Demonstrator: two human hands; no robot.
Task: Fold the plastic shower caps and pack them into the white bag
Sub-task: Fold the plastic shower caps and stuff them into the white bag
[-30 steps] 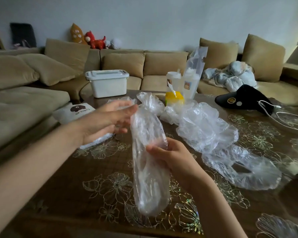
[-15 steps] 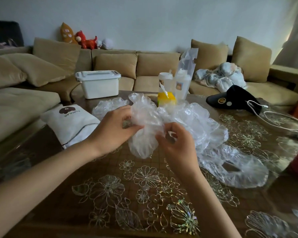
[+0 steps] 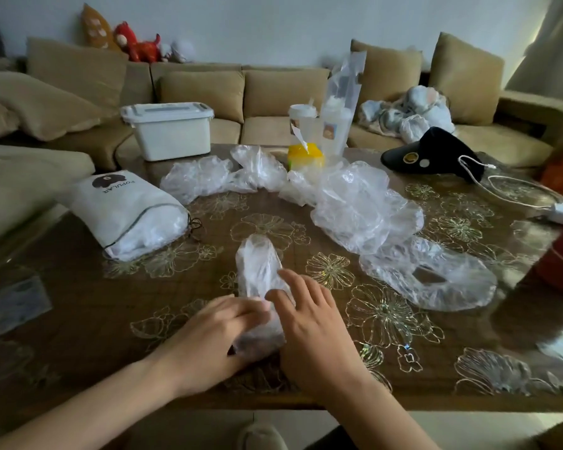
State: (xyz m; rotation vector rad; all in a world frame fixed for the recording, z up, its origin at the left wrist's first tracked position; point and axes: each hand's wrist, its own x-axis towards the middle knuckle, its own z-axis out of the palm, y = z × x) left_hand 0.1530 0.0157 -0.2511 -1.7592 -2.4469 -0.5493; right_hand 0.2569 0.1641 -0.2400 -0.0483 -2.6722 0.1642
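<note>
Both hands down on one folded shower cap (image 3: 257,271), a narrow clear strip lying flat on the worktop (image 3: 78,319) near the front edge, long axis pointing away from the body. Left hand (image 3: 205,339) palm down over the near end of the strip, fingers (image 3: 251,311) straight and close together, laid across the plastic, slightly motion-blurred; no curl, no pinch. Right hand (image 3: 316,332) palm down on the strip's right side, fingers (image 3: 294,282) straight and fanned apart, tips resting on the plastic, index close to the left fingertips. Far end of the strip uncovered. White bag (image 3: 127,212) on its side on the worktop, left of and beyond the hands, well apart from the strip, mouth facing right, whitish contents showing through, drawstring at the opening. Heap of loose caps (image 3: 355,206) crumpled at centre right; one flat cap (image 3: 436,280) spread out just in front of the heap; more crumpled caps (image 3: 202,178) further back near the bag. Behind these: yellow pack (image 3: 306,155), bottles in a clear sleeve (image 3: 338,118), white lidded box (image 3: 169,128) beyond the far edge, black cap (image 3: 433,154), white charger cable (image 3: 514,196) at far right.
</note>
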